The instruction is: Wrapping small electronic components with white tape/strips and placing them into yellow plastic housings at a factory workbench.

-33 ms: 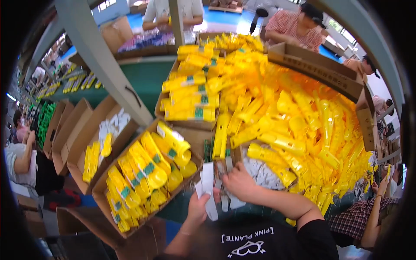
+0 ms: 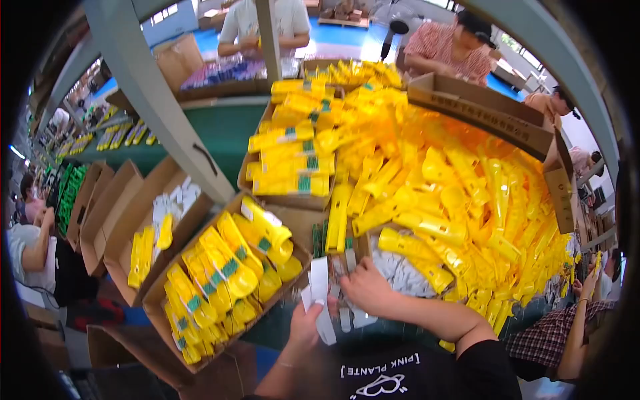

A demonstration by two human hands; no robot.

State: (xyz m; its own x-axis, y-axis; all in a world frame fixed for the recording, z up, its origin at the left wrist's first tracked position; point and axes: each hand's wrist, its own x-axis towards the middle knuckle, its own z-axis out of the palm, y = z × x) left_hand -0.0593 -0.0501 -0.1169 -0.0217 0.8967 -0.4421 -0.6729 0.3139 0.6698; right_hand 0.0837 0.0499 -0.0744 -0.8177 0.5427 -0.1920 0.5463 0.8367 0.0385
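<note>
The left hand (image 2: 308, 325) is low in the middle of the view, with its fingers closed around a few white strips (image 2: 321, 293) that stand up and fan out from the grip. The right hand (image 2: 365, 287) is just beside it, a little higher, with the fingers curled down onto small white and clear pieces (image 2: 347, 313) lying on the tabletop (image 2: 220, 130); it touches them, but I cannot tell if it really grips one.

Just right of the right hand lies a small heap of clear plastic bags (image 2: 403, 277). Behind both hands spreads a very large pile of yellow plastic parts (image 2: 467, 200) — it covers most of the right half of the green tabletop and reaches the cardboard wall (image 2: 480, 110) at the far side.

To the left of the hands stands an open cardboard box (image 2: 160, 303), tilted, filled with yellow packed items with green labels (image 2: 220, 267). Further left is a second box (image 2: 127, 207) with a few yellow items (image 2: 143, 243) and white pieces inside. Behind them, in the middle, another box (image 2: 287, 199) holds stacked yellow packs (image 2: 290, 163).

A grey metal post (image 2: 157, 100) crosses the upper left. Other people work around — one in a white shirt (image 2: 257, 27) at the far side, one in a red patterned shirt (image 2: 447, 50) at the upper right, and one at the left edge (image 2: 30, 247).
</note>
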